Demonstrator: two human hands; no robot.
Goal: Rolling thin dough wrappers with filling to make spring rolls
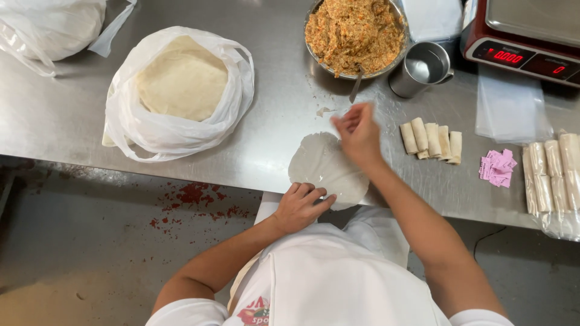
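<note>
Head view, steel desk (pixel 72 121) across the upper two thirds of the frame, floor with red stains lower left. Round thin wrapper (pixel 323 166) lies flat at the desk's near edge, centre frame, partly hanging over the edge. Left hand (pixel 299 208) rests on the wrapper's lower left rim, fingers (pixel 314 194) spread flat and pressing it, not gripping anything. Right hand (pixel 357 136) sits above the wrapper's upper right edge, fingertips (pixel 347 118) bunched narrow; can't tell if they pinch any filling, hand is blurred. Metal bowl of orange-brown filling (pixel 354 33) at top centre, a utensil handle (pixel 356 84) sticking out of its near side toward the right hand. Steel cup (pixel 421 67) just right of the bowl. White plastic bag with a stack of wrappers (pixel 181 84) upper left, well apart from the hands; second white bag (pixel 51 24) in the top left corner. Five finished rolls (pixel 432 140) in a row right of the right hand. Pink paper slips (pixel 498 168) further right, then more rolls packed in clear film (pixel 553 175) at the right edge. Red scale (pixel 522 42) top right, clear bags (pixel 510 102) below it. White apron (pixel 338 278) fills the bottom centre.
</note>
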